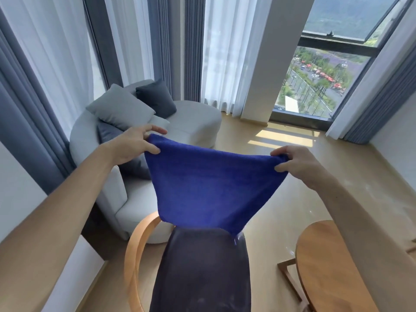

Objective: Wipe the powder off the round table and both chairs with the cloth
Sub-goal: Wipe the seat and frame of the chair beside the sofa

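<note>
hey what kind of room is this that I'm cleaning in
Probably a high-rise hotel room or apartment lounge corner: a curved grey sofa with cushions, floor-length curtains, and a tall window looking far down on a road and trees. A wooden round table stands nearby.

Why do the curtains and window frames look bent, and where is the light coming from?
In the head view, the wide-angle lens bows the curtains and window toward the edges. Daylight enters through that window, leaving bright stripes on the floor. The blue cloth, stretched between the left hand and right hand, looks slightly soft; the chair below is dim.
</note>
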Available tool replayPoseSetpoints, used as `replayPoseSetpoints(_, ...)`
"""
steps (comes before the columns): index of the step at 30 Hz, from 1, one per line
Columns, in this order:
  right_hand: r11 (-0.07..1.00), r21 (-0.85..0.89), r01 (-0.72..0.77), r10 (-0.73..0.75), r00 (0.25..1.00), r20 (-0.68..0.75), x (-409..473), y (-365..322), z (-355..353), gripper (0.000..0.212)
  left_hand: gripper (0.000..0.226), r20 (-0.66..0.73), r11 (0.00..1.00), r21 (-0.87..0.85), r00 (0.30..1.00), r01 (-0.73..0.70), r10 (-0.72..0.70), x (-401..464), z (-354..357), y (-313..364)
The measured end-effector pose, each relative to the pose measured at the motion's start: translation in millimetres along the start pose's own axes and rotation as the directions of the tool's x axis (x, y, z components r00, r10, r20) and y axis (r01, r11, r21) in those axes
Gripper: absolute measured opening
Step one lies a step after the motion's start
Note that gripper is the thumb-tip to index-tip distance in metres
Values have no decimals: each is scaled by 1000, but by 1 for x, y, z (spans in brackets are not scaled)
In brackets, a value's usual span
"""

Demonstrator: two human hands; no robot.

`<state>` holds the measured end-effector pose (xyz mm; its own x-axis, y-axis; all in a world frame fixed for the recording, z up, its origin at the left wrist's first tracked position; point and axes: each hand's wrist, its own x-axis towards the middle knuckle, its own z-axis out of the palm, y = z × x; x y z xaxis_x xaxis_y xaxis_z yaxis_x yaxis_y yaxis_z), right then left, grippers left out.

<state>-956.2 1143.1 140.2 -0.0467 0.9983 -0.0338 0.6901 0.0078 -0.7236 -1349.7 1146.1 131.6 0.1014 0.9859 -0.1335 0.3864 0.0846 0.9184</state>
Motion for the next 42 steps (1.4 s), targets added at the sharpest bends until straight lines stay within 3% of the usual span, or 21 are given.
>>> replayPoseSetpoints(2,977,-188,97,-119,987,-110,-1,2,4,22,29,-132,919,391,985,-52,112,2,1,-2)
replayPoseSetpoints(4,946,-299,125,-188,964,-189,1,4,7,13,15,-242,832,554,950,-30,195,6,3,-7)
replayPoseSetpoints(7,982,-181,54,-103,957,-271,3,2,10,6,9,-377,889,458,906,1,194,10,6,-11)
replayPoseSetpoints(9,995,84,-62,81,966,-244,5,0,8,12,9,-444,965,262,891,29,93,14,9,-11)
replayPoseSetpoints(10,969,214,-126,162,973,-162,7,0,5,16,11,-439,986,161,898,46,30,15,9,-11)
replayPoseSetpoints(12,896,386,-221,201,975,92,7,-1,0,27,12,-302,996,-74,950,58,-78,14,7,-9)
replayPoseSetpoints(14,899,388,-203,132,971,201,4,2,-3,38,22,-95,968,-246,993,42,-68,8,-1,-7)
replayPoseSetpoints(16,975,203,-89,72,993,92,1,4,-2,34,34,-27,988,-154,1000,-1,-3,4,-7,-6)
replayPoseSetpoints(19,997,-62,42,-47,996,-73,0,4,1,17,18,-179,946,318,977,-58,120,2,-5,-4)
replayPoseSetpoints(21,980,-187,72,-101,984,-150,0,5,4,7,7,-293,877,481,941,-8,170,5,-2,-7)
replayPoseSetpoints(23,980,-190,56,-96,974,-207,0,5,4,3,11,-371,903,430,915,21,156,7,-2,-12)
replayPoseSetpoints(27,976,210,-62,83,992,-93,-3,2,-1,10,15,-440,981,191,897,37,52,8,-1,-16)
replayPoseSetpoints(32,918,377,-119,114,993,35,-10,2,-4,10,1,-323,992,-121,943,36,-74,8,-5,-22)
replayPoseSetpoints(33,917,379,-122,116,993,39,-11,2,-3,11,8,-294,987,-156,953,26,-71,8,-8,-23)
replayPoseSetpoints(35,919,373,-129,124,992,37,-13,2,-3,9,17,-297,994,-113,954,5,-39,7,-11,-25)
replayPoseSetpoints(39,922,362,-137,110,989,94,-16,0,-2,26,19,-424,959,274,904,70,55,11,-11,-26)
replayPoseSetpoints(42,949,279,-149,122,986,113,-17,-1,-1,33,29,-415,968,241,909,72,36,12,-7,-23)
